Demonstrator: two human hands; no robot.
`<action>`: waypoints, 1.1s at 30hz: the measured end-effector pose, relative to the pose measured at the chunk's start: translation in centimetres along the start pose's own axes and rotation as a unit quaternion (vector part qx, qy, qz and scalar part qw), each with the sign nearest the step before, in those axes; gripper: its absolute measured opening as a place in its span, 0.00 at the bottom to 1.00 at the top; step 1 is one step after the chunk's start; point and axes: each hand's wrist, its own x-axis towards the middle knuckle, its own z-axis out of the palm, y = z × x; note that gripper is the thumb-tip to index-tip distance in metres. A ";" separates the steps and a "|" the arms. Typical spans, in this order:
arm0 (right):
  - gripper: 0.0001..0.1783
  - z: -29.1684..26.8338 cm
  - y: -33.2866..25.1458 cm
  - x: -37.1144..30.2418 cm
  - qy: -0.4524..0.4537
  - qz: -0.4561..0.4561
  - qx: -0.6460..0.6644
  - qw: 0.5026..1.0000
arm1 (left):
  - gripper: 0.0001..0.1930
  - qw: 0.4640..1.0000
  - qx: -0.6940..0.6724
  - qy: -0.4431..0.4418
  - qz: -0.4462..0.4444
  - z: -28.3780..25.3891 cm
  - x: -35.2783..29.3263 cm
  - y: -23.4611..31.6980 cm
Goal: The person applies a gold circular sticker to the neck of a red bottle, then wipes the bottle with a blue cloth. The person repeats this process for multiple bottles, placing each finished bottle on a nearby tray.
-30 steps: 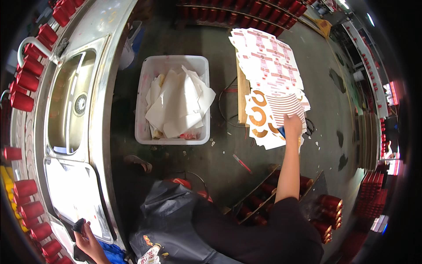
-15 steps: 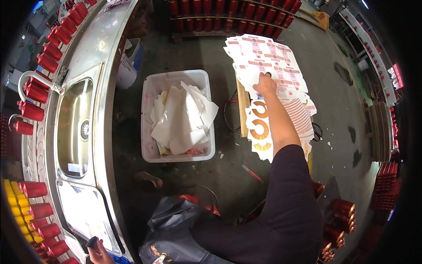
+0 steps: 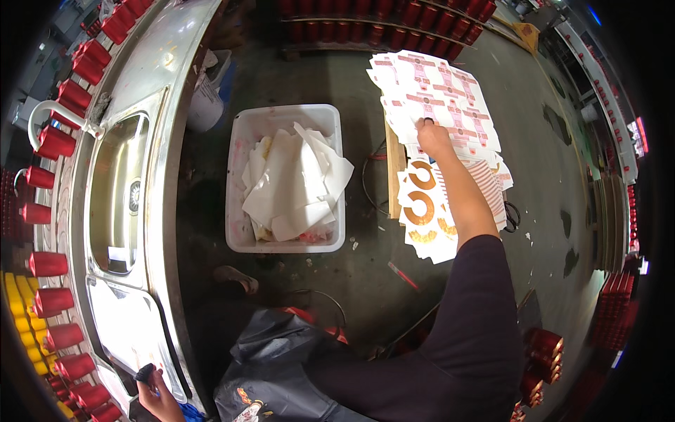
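My right hand (image 3: 434, 138) reaches forward to the left part of a pile of white sheets printed in pink and red (image 3: 450, 98). Its fingers are pressed together on a sheet, and something black covers a fingertip. Just nearer lie white sheets with gold ring shapes (image 3: 420, 208) and a striped stack (image 3: 481, 183), partly behind my forearm. At the lower left, my left hand (image 3: 160, 399) is beside a shiny metal tray (image 3: 133, 323). A black cover shows on one fingertip; its fingers look slightly apart, with nothing clearly held.
A white plastic tub (image 3: 234, 179) holding crumpled white paper (image 3: 287, 183) stands on the floor. Along the left runs a metal counter with a sink (image 3: 116, 197) and a white tap (image 3: 60, 107). Red containers (image 3: 380, 32) line the far shelves. A red pen-like stick (image 3: 404, 276) lies on the floor.
The view has shifted slightly, so most things sit a little differently. My right hand stays at the printed sheets, and my left hand stays by the tray.
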 end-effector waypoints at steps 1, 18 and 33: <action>0.17 0.1 0.2 -0.2 -0.008 -0.004 0.000 1.000 | 0.10 1.000 0.011 -0.002 -0.008 0.0 -0.1 -0.7; 0.15 -15.5 -5.2 -6.9 0.427 0.103 0.253 0.862 | 0.11 0.935 -0.316 -0.159 -0.019 4.8 5.0 9.0; 0.09 -18.1 -28.7 -29.8 0.085 -0.371 0.520 0.764 | 0.26 0.679 -0.407 -0.468 -0.392 20.7 6.0 16.4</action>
